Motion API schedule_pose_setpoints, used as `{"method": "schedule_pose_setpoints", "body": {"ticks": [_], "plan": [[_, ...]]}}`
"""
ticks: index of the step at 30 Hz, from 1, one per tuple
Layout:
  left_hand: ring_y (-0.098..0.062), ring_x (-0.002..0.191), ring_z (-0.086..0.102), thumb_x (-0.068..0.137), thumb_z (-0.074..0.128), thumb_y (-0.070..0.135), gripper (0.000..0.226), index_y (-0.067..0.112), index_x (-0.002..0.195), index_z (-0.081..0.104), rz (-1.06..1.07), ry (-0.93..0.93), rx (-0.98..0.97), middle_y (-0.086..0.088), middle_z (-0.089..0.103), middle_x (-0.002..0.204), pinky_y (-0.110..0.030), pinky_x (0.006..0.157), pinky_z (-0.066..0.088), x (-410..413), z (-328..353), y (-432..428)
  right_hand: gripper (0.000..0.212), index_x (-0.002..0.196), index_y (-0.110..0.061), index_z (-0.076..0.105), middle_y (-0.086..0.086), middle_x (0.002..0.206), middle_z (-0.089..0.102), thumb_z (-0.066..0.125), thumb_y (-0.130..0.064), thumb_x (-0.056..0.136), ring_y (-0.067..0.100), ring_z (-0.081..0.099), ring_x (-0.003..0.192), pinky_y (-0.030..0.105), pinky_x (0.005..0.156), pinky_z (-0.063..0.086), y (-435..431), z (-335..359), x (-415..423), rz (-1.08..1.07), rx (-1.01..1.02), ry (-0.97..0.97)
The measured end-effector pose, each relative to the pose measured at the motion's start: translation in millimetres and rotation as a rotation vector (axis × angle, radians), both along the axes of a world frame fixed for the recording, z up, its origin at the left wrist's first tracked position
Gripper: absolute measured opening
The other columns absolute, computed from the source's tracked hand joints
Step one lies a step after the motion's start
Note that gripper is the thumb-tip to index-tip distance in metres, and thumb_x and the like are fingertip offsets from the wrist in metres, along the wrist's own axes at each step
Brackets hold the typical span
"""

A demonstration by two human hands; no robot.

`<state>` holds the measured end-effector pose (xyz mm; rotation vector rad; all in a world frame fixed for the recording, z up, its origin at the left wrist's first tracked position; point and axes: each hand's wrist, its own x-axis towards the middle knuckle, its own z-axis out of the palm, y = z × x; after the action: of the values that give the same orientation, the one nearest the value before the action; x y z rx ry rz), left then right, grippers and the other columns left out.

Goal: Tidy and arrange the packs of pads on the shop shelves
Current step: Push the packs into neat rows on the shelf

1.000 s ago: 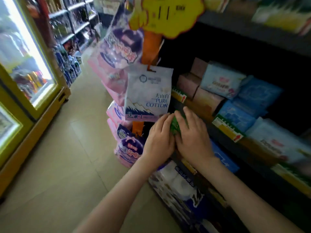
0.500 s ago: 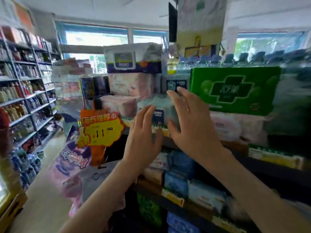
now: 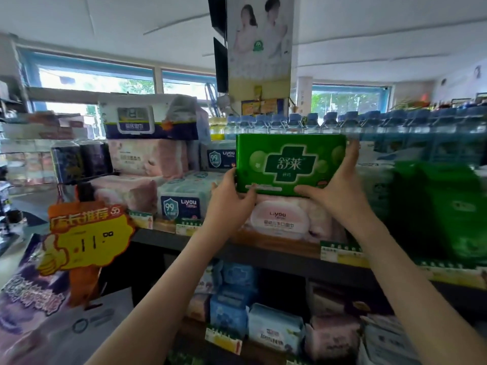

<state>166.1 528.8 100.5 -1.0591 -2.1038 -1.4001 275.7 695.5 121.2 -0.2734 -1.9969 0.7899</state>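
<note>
A green pack of pads with a dark green cross sits on top of a pink wipes pack on the upper shelf. My left hand grips its lower left corner, thumb on the front. My right hand grips its right end, fingers up the side and thumb under the bottom edge. More green packs stand to the right. Small blue, pink and white pad packs fill the lower shelf.
Blue Liyou wipes packs and pink tissue packs crowd the shelf's left part. An orange and yellow price sign juts out at the shelf's end. Water bottles line up behind. Purple packs hang lower left.
My view rose from the lower shelf to the upper one. Both hands left the small green pack below, reached up open, and now hold the big green pack.
</note>
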Motion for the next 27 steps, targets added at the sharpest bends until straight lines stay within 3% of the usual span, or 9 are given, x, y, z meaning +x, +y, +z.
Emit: {"method": "schedule_pose_setpoints", "body": {"ticks": [3,6,7,9,11,15,19,23,27], "plan": [[-0.014,0.101,0.058,0.089,0.058,0.012,0.047,0.009,0.133,0.043,-0.031,0.028,0.108,0.001,0.058,0.113,-0.031,0.085,0.047,3.7,-3.0,0.2,0.131,0.15,-0.018,-0.011,0.006,0.153,0.022,0.087,-0.014,0.063,0.006,0.024,0.132,0.01,0.1,0.017,-5.5,0.3,2.7,0.011,-0.042,0.153],[-0.018,0.107,0.054,0.083,0.059,0.015,0.047,0.016,0.126,0.04,-0.114,0.082,0.362,-0.004,0.055,0.116,-0.029,0.086,0.047,16.2,-3.4,-5.5,0.125,0.15,-0.013,0.009,0.008,0.138,0.025,0.09,-0.022,0.055,-0.001,0.024,0.12,0.003,0.099,0.019,-16.5,5.2,16.6,0.021,0.032,0.314],[-0.022,0.107,0.053,0.08,0.059,0.017,0.048,0.02,0.124,0.038,-0.151,0.098,0.485,-0.009,0.051,0.117,-0.031,0.087,0.048,23.3,-3.3,-9.7,0.122,0.147,-0.02,0.018,0.007,0.133,0.027,0.091,-0.031,0.05,0.003,0.03,0.122,0.004,0.101,0.024,-20.3,6.1,22.1,0.07,0.032,0.349],[-0.029,0.106,0.05,0.076,0.056,0.019,0.05,0.027,0.12,0.034,-0.16,0.148,0.666,-0.018,0.044,0.118,-0.034,0.087,0.048,39.8,-7.4,-21.7,0.107,0.129,-0.047,0.027,0.007,0.133,0.034,0.089,-0.056,0.041,0.016,0.04,0.126,0.017,0.104,0.035,-30.7,4.7,35.0,0.193,0.008,0.346],[-0.023,0.102,0.048,0.076,0.053,0.013,0.049,0.032,0.116,0.032,-0.134,0.161,0.71,-0.018,0.041,0.116,-0.028,0.084,0.046,54.4,-21.6,-37.1,0.097,0.119,-0.049,0.027,0.007,0.134,0.041,0.086,-0.062,0.043,0.012,0.048,0.123,0.026,0.1,0.044,-41.9,-3.7,48.9,0.303,-0.016,0.298],[-0.014,0.092,0.049,0.077,0.055,0.023,0.043,0.035,0.11,0.03,-0.183,0.034,0.571,-0.017,0.041,0.11,-0.023,0.075,0.046,69.5,-74.7,-70.2,0.092,0.12,-0.024,0.024,-0.005,0.122,0.046,0.085,-0.029,0.051,-0.017,0.053,0.101,0.003,0.081,0.042,-70.8,-37.7,74.7,0.469,-0.095,0.183],[-0.019,0.093,0.052,0.076,0.055,0.035,0.041,0.037,0.108,0.029,-0.101,-0.053,0.385,-0.018,0.044,0.109,-0.021,0.073,0.046,74.5,-133.5,-103.0,0.09,0.117,-0.027,0.025,-0.005,0.125,0.045,0.091,-0.028,0.056,0.0,0.054,0.114,0.019,0.089,0.049,-93.3,-91.9,81.3,0.486,-0.166,0.089],[-0.03,0.096,0.051,0.078,0.053,0.04,0.046,0.025,0.114,0.031,0.005,-0.143,0.271,-0.018,0.042,0.111,-0.031,0.07,0.048,79.8,-180.7,-120.2,0.087,0.118,-0.033,0.029,-0.006,0.125,0.049,0.085,-0.019,0.053,0.003,0.059,0.11,0.028,0.087,0.053,-110.8,-134.2,82.5,0.521,-0.358,-0.007],[-0.028,0.1,0.049,0.08,0.051,0.044,0.045,0.031,0.118,0.03,0.077,-0.187,0.165,-0.01,0.042,0.111,-0.043,0.079,0.049,93.8,-213.3,-125.5,0.081,0.115,-0.035,0.032,-0.006,0.121,0.052,0.082,-0.02,0.053,0.006,0.061,0.106,0.031,0.083,0.056,-113.9,-167.8,90.8,0.499,-0.495,-0.095]]}}
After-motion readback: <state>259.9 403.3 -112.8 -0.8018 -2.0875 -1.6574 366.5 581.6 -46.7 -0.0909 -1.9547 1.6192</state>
